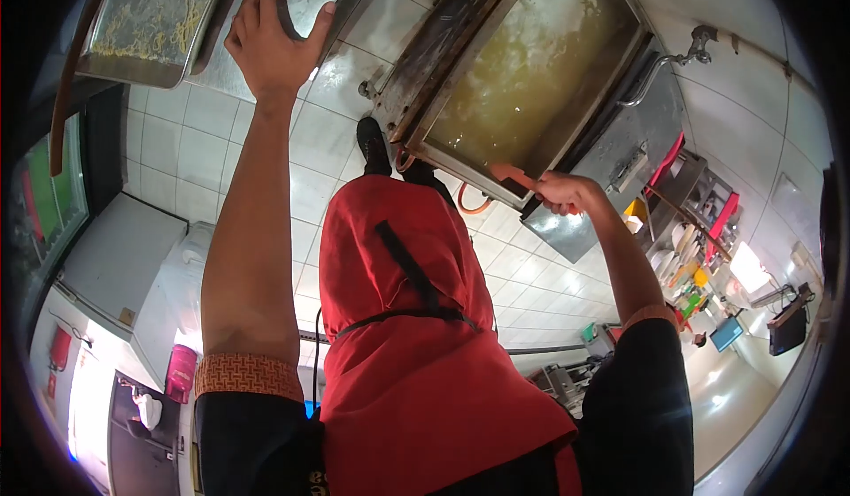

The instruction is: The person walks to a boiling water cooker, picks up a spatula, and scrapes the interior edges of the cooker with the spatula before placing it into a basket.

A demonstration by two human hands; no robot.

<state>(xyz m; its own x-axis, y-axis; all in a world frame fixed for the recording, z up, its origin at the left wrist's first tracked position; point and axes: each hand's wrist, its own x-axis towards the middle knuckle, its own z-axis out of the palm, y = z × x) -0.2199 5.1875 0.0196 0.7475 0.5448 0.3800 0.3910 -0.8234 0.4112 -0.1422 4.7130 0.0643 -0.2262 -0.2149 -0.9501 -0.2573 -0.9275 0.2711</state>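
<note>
My right hand is wrapped round the handle of an orange spatula. Its flat blade reaches over the near rim of a rectangular metal vat, and I cannot tell whether it touches the rim. Cloudy yellowish liquid with pale foam fills much of the vat. My left hand is open at the upper left, thumb spread from the fingers, over the edge of a steel table. Whether it rests on the metal is unclear.
A metal tray with yellow noodle-like scraps lies at the upper left. A wall tap curves beside the vat over a steel surface. Shelves with utensils stand at the right. White tiles cover the floor.
</note>
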